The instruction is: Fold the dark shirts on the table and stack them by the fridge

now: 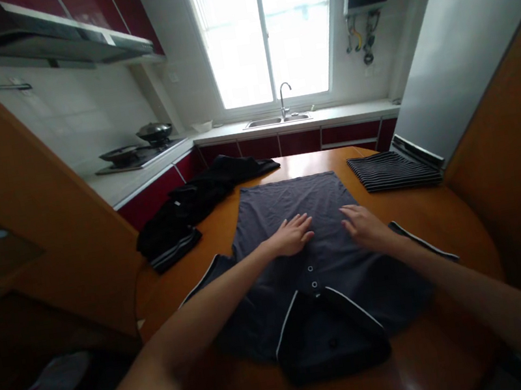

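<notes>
On glossy table (436,213), collared shirt (326,250) (creased)

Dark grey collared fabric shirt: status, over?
Left fingers, right fingers: extended over shirt, contact unclear. Shirt: spread flat, collar nearest. Folded striped black cloth: apart, right side.

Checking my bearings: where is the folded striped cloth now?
In the head view, the folded striped cloth lies far right on the table, beyond the right hand, near the refrigerator.

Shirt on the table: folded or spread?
Spread: the shirt lies flat on the table, hem and collar at opposite ends, sleeves out to both sides.
</notes>
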`<state>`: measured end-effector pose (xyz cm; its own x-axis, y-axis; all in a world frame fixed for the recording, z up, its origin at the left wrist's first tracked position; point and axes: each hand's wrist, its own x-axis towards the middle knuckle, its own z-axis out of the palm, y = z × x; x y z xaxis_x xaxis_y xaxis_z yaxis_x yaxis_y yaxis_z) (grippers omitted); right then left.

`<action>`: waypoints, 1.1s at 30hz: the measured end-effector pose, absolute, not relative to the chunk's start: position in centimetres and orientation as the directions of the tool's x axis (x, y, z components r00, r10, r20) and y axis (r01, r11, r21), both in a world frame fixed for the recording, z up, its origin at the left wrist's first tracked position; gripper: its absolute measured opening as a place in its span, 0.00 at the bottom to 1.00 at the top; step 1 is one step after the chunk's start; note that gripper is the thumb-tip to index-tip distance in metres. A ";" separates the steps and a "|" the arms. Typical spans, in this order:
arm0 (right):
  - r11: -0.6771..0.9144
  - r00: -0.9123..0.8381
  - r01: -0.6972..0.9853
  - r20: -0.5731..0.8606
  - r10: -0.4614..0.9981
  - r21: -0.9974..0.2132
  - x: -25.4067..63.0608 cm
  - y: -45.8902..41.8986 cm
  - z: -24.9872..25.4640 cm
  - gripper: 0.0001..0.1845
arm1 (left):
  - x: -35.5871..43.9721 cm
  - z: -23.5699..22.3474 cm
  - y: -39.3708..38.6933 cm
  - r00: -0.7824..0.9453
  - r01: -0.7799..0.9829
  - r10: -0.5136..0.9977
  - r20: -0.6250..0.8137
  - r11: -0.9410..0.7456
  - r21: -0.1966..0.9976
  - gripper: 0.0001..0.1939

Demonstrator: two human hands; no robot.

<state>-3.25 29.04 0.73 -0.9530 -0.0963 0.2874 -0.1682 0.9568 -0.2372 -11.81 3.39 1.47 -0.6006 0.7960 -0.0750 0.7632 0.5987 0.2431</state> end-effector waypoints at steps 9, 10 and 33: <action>0.953 -0.978 -0.202 -0.005 -0.209 -0.228 -17.0 24.4 -1.8 0.36 | -24.9 0.7 -3.1 -0.946 0.310 0.319 -0.061 0.943 0.120 0.38; 0.964 -0.988 -0.149 -0.012 -0.155 -0.219 -17.9 25.8 -2.0 0.36 | -25.9 0.9 -3.9 -0.959 0.268 0.277 -0.065 0.956 0.116 0.38; 0.975 -0.986 -0.065 0.163 -0.030 -0.211 -29.5 28.3 -2.2 0.33 | -32.7 -1.1 3.9 -0.846 0.533 0.532 0.050 0.836 0.131 0.33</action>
